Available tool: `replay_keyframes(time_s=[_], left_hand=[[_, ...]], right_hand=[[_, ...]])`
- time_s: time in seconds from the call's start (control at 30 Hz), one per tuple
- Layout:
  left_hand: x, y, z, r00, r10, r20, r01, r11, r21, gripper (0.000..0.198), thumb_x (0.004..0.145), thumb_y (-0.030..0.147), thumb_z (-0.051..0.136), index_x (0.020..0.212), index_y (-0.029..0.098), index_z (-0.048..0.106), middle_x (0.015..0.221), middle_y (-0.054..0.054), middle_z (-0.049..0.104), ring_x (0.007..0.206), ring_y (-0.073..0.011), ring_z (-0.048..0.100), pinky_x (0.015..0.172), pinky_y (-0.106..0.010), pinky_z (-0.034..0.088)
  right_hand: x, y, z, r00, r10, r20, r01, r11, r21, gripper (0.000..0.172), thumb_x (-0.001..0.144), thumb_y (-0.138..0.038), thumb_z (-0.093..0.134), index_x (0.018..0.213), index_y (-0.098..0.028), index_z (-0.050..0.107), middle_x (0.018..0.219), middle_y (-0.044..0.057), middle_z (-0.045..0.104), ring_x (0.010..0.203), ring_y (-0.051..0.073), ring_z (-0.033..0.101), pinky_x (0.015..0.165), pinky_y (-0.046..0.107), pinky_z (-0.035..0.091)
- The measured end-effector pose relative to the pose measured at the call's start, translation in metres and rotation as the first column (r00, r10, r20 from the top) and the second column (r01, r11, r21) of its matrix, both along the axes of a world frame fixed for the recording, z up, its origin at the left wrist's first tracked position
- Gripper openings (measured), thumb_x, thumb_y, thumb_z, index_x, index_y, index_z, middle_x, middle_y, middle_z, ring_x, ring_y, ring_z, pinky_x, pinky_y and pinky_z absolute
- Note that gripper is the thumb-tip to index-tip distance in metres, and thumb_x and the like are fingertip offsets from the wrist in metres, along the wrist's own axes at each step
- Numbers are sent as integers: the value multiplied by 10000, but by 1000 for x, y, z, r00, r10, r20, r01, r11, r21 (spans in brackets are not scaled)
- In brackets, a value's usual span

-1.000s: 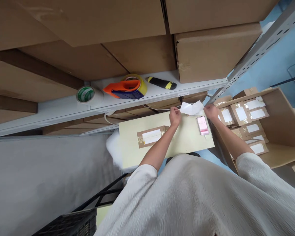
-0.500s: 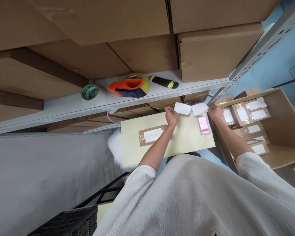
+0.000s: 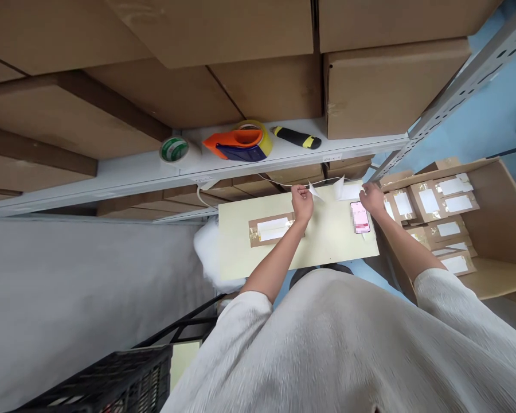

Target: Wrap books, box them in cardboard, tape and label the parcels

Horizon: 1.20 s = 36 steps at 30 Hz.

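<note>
My left hand (image 3: 302,203) is above the back part of a pale yellow board (image 3: 327,241), its fingers pinching a small white paper slip (image 3: 315,192) that tilts upward. At the board's back right, my right hand (image 3: 372,198) is closed at the right edge of white paper slips (image 3: 350,190), whose left end stands up. A gap separates the two pieces. A phone with a pink screen (image 3: 360,218) lies just in front of the slips. Left of my left forearm lies a flat, taped cardboard box (image 3: 264,236) with a white label, partly covered by the arm.
On the grey shelf (image 3: 146,175) are a tape roll (image 3: 175,150), an orange tape dispenser (image 3: 236,142) and a black-yellow utility knife (image 3: 297,137), below large cartons (image 3: 395,92). To the right, an open carton (image 3: 505,223) holds several labelled boxes. A black crate (image 3: 124,378) is lower left.
The two paper pieces have come apart. The left slip has turned up in my left hand, and the right one's edge has lifted. The view has shifted slightly.
</note>
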<state>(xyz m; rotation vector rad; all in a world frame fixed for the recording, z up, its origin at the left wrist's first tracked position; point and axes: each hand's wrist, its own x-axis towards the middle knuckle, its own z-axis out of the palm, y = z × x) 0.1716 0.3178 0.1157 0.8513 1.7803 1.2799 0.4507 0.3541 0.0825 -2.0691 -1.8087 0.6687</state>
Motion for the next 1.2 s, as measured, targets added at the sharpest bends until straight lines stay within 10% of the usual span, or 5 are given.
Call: replay_keyframes(time_s=[0.4, 0.7, 1.0, 1.2], left_hand=[[-45, -63, 36, 962, 114, 247, -109, 994, -30, 218, 907, 229, 637, 1080, 268, 511, 933, 0, 706, 934, -189, 779, 832, -321, 560], [-127, -115, 55, 952, 102, 290, -99, 995, -24, 167, 946, 292, 644, 1079, 266, 546, 1022, -20, 723, 963, -172, 756, 844, -306, 564], [-195, -154, 35, 980, -164, 114, 151, 982, 115, 417, 795, 43, 662, 1163, 234, 619, 1186, -69, 732, 1076, -192, 709, 962, -348, 562], [-215, -160, 14, 992, -100, 83, 93, 992, 84, 301, 874, 127, 706, 1146, 231, 631, 1169, -73, 734, 1022, -177, 697, 937, -332, 575]], right_hand=[[-139, -73, 23, 808, 402, -431, -390, 913, 121, 640, 732, -487, 910, 1263, -282, 618, 1349, 97, 637, 1076, 290, 667, 965, 472, 571], [-208, -106, 67, 794, 411, -448, -351, 912, 214, 134, 891, -389, 651, 886, -275, 580, 1006, 57, 670, 958, 256, 640, 928, 424, 550], [-240, -122, 86, 752, 300, -587, -365, 931, 8, 259, 784, -445, 703, 911, -246, 597, 804, -22, 619, 714, 171, 543, 683, 319, 461], [-253, -132, 89, 720, 239, -652, -387, 918, -91, 335, 733, -472, 756, 920, -232, 616, 816, -12, 647, 758, 177, 574, 681, 302, 444]])
